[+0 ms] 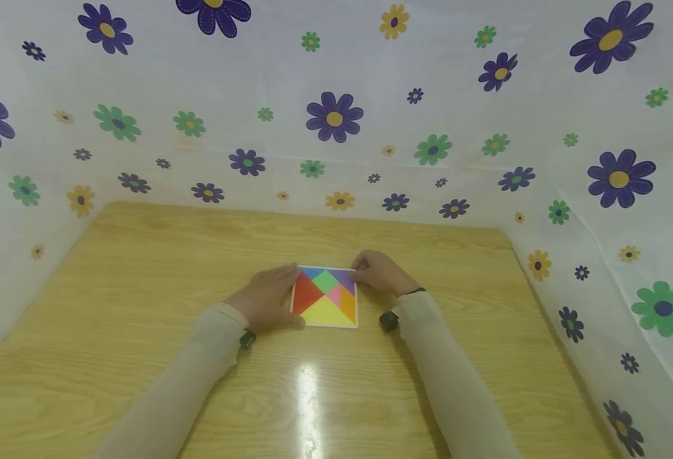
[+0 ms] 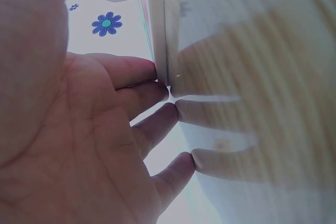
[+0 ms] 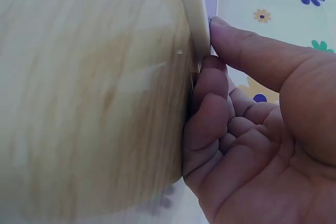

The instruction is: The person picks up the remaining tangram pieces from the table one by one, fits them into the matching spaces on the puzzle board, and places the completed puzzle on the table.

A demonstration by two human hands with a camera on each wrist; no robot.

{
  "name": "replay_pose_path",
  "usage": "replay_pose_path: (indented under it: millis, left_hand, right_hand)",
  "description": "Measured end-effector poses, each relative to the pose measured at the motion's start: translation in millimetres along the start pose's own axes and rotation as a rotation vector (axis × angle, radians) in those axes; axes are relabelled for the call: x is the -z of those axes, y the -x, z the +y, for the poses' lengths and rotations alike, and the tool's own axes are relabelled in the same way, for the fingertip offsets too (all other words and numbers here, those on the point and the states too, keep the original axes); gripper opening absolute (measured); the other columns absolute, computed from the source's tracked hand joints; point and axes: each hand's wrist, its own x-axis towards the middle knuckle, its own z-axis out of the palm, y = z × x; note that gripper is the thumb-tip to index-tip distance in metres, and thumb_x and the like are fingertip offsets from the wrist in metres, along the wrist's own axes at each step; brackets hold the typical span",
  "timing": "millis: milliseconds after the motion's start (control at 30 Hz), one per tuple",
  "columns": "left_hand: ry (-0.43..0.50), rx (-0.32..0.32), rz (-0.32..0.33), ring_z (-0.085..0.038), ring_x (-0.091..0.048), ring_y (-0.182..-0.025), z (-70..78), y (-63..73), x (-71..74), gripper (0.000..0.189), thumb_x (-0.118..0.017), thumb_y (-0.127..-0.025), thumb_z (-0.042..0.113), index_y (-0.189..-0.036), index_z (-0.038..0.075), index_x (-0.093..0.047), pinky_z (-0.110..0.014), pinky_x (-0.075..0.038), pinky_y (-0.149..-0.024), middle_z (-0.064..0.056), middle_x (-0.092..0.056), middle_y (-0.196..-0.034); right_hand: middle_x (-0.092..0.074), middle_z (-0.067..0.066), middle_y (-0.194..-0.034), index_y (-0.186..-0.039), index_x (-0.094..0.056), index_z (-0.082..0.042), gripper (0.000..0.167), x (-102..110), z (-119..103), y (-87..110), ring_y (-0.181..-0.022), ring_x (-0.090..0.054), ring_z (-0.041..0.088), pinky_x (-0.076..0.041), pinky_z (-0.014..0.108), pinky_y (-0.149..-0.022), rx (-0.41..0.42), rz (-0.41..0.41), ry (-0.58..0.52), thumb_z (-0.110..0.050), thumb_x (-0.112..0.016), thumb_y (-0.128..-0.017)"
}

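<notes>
A square tangram puzzle (image 1: 327,311) in a thin white frame lies on the table, its red, blue, green, purple, pink, orange and yellow pieces fitted together. My left hand (image 1: 264,298) rests along its left side. In the left wrist view the fingers are nearly straight, their tips on the tabletop, some against the frame's pale edge (image 2: 155,24). With thumb and curled index finger, my right hand (image 1: 383,274) pinches the tangram's upper right corner. The right wrist view shows that thumb on the frame's edge (image 3: 197,11), the other fingers curled on the table.
The light wood-grain table (image 1: 227,395) carries a bright light reflection near its front. White sheeting (image 1: 227,83) printed with flowers rises behind the table and at both sides. Small dark devices (image 1: 389,320) are strapped at both wrists.
</notes>
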Motion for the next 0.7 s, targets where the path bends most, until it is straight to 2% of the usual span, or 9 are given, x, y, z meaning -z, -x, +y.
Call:
replay_pose_path:
  millis: [133,367,433,600,700]
  left_hand:
    - [-0.006,0.0,0.001,-0.031,-0.015,-0.159,-3.6,0.4,-1.8,0.111,-0.076,-0.084,0.06,-0.165,0.006,-0.021,-0.051,-0.017,-0.128,-0.01,-0.016,-0.172]
    - [-0.044,-0.039,0.025,-0.036,-0.019,-0.158,-14.0,-3.0,1.2,0.116,-0.076,-0.083,0.059,-0.164,0.0,-0.019,-0.052,-0.02,-0.127,-0.017,-0.018,-0.171]
    - [-0.052,-0.04,0.008,-0.035,-0.017,-0.158,-16.7,-1.9,3.7,0.119,-0.076,-0.082,0.06,-0.164,0.0,-0.015,-0.051,-0.019,-0.128,-0.017,-0.016,-0.172]
    - [0.015,-0.017,-0.038,-0.033,-0.014,-0.159,-19.5,4.7,10.0,0.118,-0.08,-0.081,0.054,-0.166,0.006,-0.014,-0.049,-0.017,-0.128,-0.013,-0.014,-0.173]
    - [0.032,-0.017,-0.039,-0.032,-0.014,-0.159,-19.7,5.8,8.9,0.114,-0.081,-0.083,0.052,-0.166,0.008,-0.016,-0.05,-0.017,-0.128,-0.011,-0.015,-0.173]
  right_hand:
    - [-0.067,0.008,-0.106,-0.109,-0.068,-0.007,0.024,-2,0,-2.6,-0.097,-0.059,0.024,-0.051,0.039,-0.093,0.014,-0.012,0.005,-0.028,-0.072,-0.098]
    - [-0.067,0.009,-0.108,-0.111,-0.067,-0.006,0.023,-2,-6,-9.0,-0.1,-0.058,0.025,-0.05,0.04,-0.097,0.04,-0.009,-0.001,-0.026,-0.068,-0.1]
    - [-0.066,0.009,-0.108,-0.112,-0.066,-0.007,0.022,-3,-9,-10.5,-0.101,-0.058,0.025,-0.049,0.04,-0.098,0.033,-0.014,-0.012,-0.026,-0.068,-0.101]
    - [-0.067,0.009,-0.111,-0.114,-0.066,-0.007,0.022,-5,-8,-14.4,-0.103,-0.059,0.026,-0.049,0.041,-0.1,0.041,-0.023,-0.02,-0.025,-0.067,-0.101]
    - [-0.067,0.01,-0.114,-0.117,-0.067,-0.007,0.024,-5,-5,-13.6,-0.106,-0.059,0.026,-0.049,0.043,-0.102,0.044,-0.024,-0.028,-0.025,-0.066,-0.101]
